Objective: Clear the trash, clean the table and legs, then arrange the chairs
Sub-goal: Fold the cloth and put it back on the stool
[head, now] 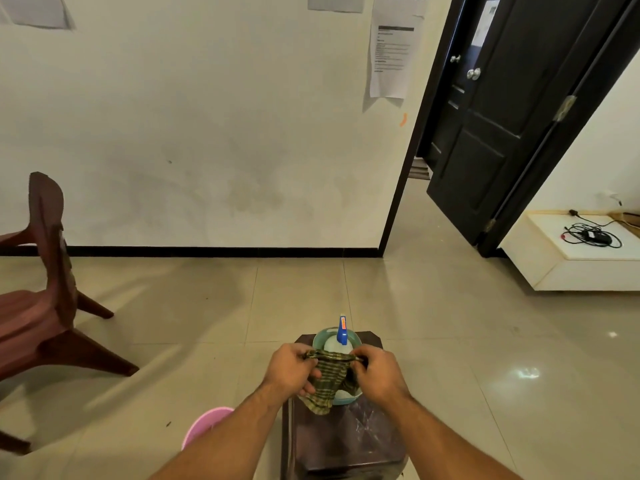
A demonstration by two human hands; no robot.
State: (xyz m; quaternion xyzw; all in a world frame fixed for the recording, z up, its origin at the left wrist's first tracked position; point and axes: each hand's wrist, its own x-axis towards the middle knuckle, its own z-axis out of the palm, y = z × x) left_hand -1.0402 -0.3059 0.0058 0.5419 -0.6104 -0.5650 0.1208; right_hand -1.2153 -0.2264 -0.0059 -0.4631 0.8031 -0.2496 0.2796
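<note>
Head view, looking forward and down. Both forearms reaching in from the bottom edge, meeting over a small dark brown bench [346, 441] with clipped corners and a glossy top. Left hand [291, 370] and right hand [379, 370] closed on the two ends of a green-and-yellow striped cloth [327, 381], its upper edge twisted taut between them, the rest hanging slack. Fingers [308, 388] of the left hand curled tight round the cloth's bunched left side; right hand's fingers pinched shut on the cloth's right end.

Directly beneath the cloth, standing on the bench's far half: a teal bowl [320, 336], partly covered by both hands. Inside the bowl or just behind its middle, hard to say which, a pale spray bottle with a blue trigger head [342, 332] and an orange label, nozzle pointing away.

On the tiled floor [450, 341], just left of the bench and partly hidden by the left forearm: a pink plastic tub [204, 424]. Well apart, at the left edge: a reddish-brown plastic chair [41, 306], tipped over with legs splayed toward the room.

Farther back: a cream wall [207, 133] with a black skirting strip and several paper sheets [391, 60] stuck high up. At right, a dark panelled door [491, 133] standing open with round silver knobs. Beside it, a low white cabinet [568, 268] carrying a tangle of black cable [592, 235].
</note>
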